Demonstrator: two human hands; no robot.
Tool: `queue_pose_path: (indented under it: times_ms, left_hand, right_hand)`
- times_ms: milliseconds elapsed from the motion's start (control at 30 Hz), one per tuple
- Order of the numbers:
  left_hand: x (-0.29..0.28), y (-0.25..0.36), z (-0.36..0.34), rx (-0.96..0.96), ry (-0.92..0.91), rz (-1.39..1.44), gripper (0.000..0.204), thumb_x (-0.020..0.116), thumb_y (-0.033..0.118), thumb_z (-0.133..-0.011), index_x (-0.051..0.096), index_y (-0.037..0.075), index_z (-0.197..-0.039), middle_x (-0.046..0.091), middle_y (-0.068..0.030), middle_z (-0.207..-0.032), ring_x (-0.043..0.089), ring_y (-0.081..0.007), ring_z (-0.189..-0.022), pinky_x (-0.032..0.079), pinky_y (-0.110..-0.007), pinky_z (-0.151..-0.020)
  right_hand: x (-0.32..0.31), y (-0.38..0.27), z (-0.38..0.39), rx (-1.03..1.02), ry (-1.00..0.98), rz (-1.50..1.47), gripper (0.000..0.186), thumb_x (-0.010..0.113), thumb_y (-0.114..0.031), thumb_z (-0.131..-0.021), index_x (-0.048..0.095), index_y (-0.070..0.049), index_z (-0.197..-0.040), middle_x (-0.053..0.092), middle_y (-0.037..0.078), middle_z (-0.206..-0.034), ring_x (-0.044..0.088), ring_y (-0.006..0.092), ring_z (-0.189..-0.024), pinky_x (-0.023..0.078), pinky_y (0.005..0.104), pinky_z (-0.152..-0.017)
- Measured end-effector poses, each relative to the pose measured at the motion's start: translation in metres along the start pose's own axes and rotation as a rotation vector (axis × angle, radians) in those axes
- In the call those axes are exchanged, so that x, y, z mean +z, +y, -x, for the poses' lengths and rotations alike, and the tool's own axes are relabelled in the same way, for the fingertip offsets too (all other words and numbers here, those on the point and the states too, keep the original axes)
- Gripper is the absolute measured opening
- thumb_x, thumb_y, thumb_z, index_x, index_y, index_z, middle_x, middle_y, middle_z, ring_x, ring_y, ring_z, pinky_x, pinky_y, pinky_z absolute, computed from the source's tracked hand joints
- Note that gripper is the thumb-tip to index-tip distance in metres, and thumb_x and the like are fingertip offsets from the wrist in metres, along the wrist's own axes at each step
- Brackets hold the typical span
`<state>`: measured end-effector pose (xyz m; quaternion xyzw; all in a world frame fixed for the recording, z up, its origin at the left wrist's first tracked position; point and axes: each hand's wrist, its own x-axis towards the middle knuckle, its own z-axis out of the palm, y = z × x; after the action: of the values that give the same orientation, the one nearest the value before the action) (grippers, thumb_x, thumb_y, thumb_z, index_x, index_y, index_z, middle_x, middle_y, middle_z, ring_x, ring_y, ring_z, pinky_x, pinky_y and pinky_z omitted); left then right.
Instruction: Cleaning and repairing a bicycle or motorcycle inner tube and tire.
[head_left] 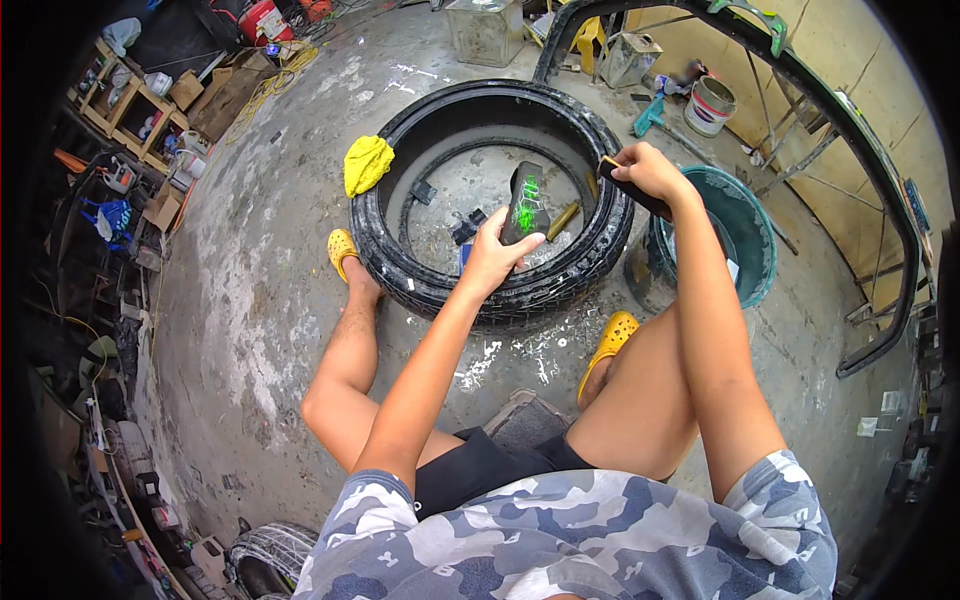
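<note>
My left hand (498,245) grips a dark, angular flat piece (525,190) marked with bright green, held over the middle of a black tyre (410,285) lying flat on the floor. Above the tyre's right side, my right hand (652,175) holds a black oblong block (628,195) with a thin tan edge. A crumpled yellow cloth (367,163) rests on the tyre's left rim. Inside the ring are small black pieces (470,225) and an olive-gold rod (564,222).
A teal bucket (762,255) stands right of the tyre. Behind it are a blue-handled tool (648,118), a paint bucket (710,108) and a large black curved frame (836,130). Cluttered wooden shelving (140,115) lines the left, with another tyre (262,560) at the lower left.
</note>
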<state>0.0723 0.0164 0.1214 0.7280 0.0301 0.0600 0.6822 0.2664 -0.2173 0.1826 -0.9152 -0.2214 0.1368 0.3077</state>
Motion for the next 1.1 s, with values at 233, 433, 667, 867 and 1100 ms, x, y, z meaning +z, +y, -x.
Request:
queue_pose_path:
  times_ms: [233, 433, 667, 867, 1100]
  left_hand:
    - [0.007, -0.001, 0.005, 0.241, -0.062, -0.41, 0.032, 0.079, 0.019, -0.077, 0.063, 0.001, -0.098, 0.059, -0.0046, -0.084, 0.058, -0.0118, -0.071, 0.048, -0.03, -0.062]
    - [0.011, -0.011, 0.005, 0.281, -0.167, -0.715, 0.045, 0.078, 0.031, -0.076, 0.062, -0.002, -0.102, 0.061, -0.016, -0.1, 0.06, -0.0372, -0.096, 0.048, -0.04, -0.083]
    - [0.022, -0.045, -0.004, 0.264, -0.319, -0.914, 0.054, 0.074, 0.039, -0.078, 0.06, 0.005, -0.118, 0.059, -0.0115, -0.116, 0.058, -0.035, -0.108, 0.047, -0.044, -0.088]
    - [0.042, -0.072, -0.007, 0.128, -0.415, -0.969, 0.061, 0.076, 0.036, -0.077, 0.058, 0.009, -0.128, 0.055, -0.0107, -0.127, 0.054, -0.0337, -0.118, 0.044, -0.043, -0.098]
    - [0.064, -0.058, -0.02, -0.051, -0.431, -1.022, 0.075, 0.082, 0.04, -0.07, 0.054, 0.013, -0.134, 0.051, -0.0109, -0.137, 0.05, -0.0323, -0.125, 0.042, -0.046, -0.103]
  right_hand:
    - [-0.008, 0.014, 0.003, 0.062, 0.015, -0.026, 0.029, 0.074, -0.016, -0.077, 0.071, 0.001, -0.1, 0.071, 0.02, -0.094, 0.068, 0.0296, -0.09, 0.05, 0.0391, -0.084]
    - [-0.012, 0.015, 0.007, 0.062, -0.005, -0.048, 0.03, 0.074, -0.016, -0.078, 0.07, 0.002, -0.102, 0.071, 0.02, -0.096, 0.068, 0.029, -0.091, 0.05, 0.0387, -0.085]
    - [-0.011, 0.025, 0.005, 0.06, 0.001, -0.083, 0.03, 0.075, -0.015, -0.078, 0.07, -0.001, -0.104, 0.071, 0.017, -0.094, 0.067, 0.0264, -0.09, 0.05, 0.0367, -0.083]
    - [-0.005, 0.019, 0.006, 0.069, -0.041, -0.073, 0.032, 0.076, -0.014, -0.078, 0.07, -0.004, -0.107, 0.07, 0.015, -0.094, 0.066, 0.0244, -0.089, 0.049, 0.0364, -0.083]
    - [0.014, 0.027, 0.009, 0.079, 0.112, -0.038, 0.04, 0.078, -0.02, -0.078, 0.059, -0.002, -0.109, 0.068, 0.018, -0.095, 0.066, 0.0293, -0.089, 0.05, 0.0392, -0.081]
